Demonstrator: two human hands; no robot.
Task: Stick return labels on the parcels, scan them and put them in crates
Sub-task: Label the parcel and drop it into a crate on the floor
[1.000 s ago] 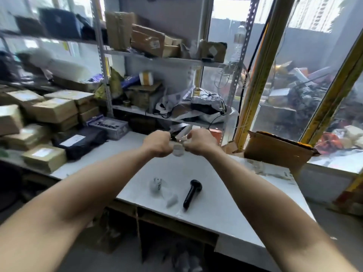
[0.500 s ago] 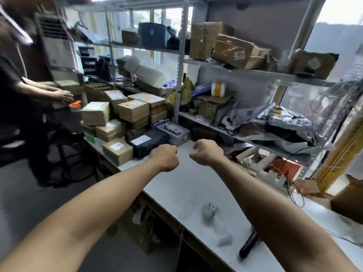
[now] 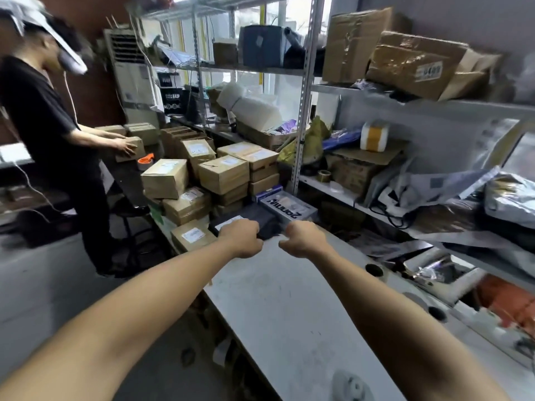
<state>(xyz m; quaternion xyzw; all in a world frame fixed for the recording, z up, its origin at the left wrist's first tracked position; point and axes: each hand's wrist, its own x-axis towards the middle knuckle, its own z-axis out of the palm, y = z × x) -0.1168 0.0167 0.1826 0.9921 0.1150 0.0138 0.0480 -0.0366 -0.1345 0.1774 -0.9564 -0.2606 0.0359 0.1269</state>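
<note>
My left hand [image 3: 244,238] and my right hand [image 3: 304,240] are stretched out side by side over the far end of the white table [image 3: 289,314]. Both are curled into fists with the knuckles facing away, and nothing shows between them. Just beyond them lies a black parcel [image 3: 267,224] with a white label [image 3: 230,222]; my left hand covers its near corner. Behind it stand stacked cardboard parcels [image 3: 223,173], several bearing white labels. No scanner and no crate are in view.
A blue-and-white box [image 3: 286,208] lies beside the black parcel. Metal shelves [image 3: 301,117] crammed with boxes and bags line the right. A person [image 3: 43,120] at the left holds a cardboard box [image 3: 131,147] near an orange tape dispenser [image 3: 146,160]. Crumpled white paper [image 3: 350,384] lies on the table's near end.
The view has swung left from the window to the parcel stacks. My fists moved with it toward the black parcel. The scanner and the white scrap seen between my hands have left view.
</note>
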